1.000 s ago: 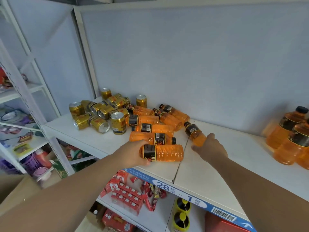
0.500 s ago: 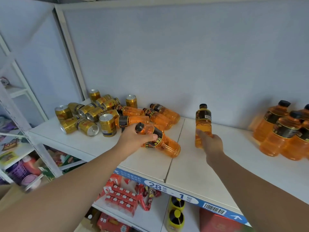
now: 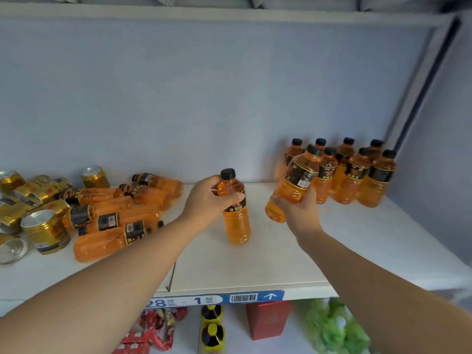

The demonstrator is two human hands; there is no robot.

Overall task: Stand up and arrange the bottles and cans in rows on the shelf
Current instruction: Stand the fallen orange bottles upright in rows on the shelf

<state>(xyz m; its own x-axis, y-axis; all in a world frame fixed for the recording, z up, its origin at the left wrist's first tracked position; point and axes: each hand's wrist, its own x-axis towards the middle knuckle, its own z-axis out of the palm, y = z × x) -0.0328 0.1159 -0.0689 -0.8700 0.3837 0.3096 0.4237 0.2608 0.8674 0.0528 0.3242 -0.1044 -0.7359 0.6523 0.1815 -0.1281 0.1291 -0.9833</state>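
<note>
While both hands are loaded, the job reads as partly done. Reference: the standing group (image 3: 357, 175) of orange bottles at the back of the shelf (image 3: 255, 267), upright in what look like two rows. I count about seven, but blur at the far end makes that uncertain. The right hand (image 3: 300, 215) has its fingers curled from below round the lower body of a tilted bottle (image 3: 293, 185). This bottle is clear of the shelf, with its cap leaning toward the group and just in front of the group's left end. It is not yet set down. The left hand (image 3: 204, 200) grips the shoulder of an upright bottle (image 3: 236, 221), thumb and fingers wrapped round it. That bottle is left of the group and apart from it. I cannot tell whether its base rests on the shelf or hangs just above. Remaining: the lying bottles (image 3: 115, 221), at least six, are heaped on their sides well to the left of the group. The cans (image 3: 46, 226) are farther left again, most toppled and overlapping, at least two upright, none in any row. Judgement: roughly half the bottles are placed, two are in transit, the other half are untouched, and the can rows are not begun. There is open board immediately left of the group to extend the rows.
</note>
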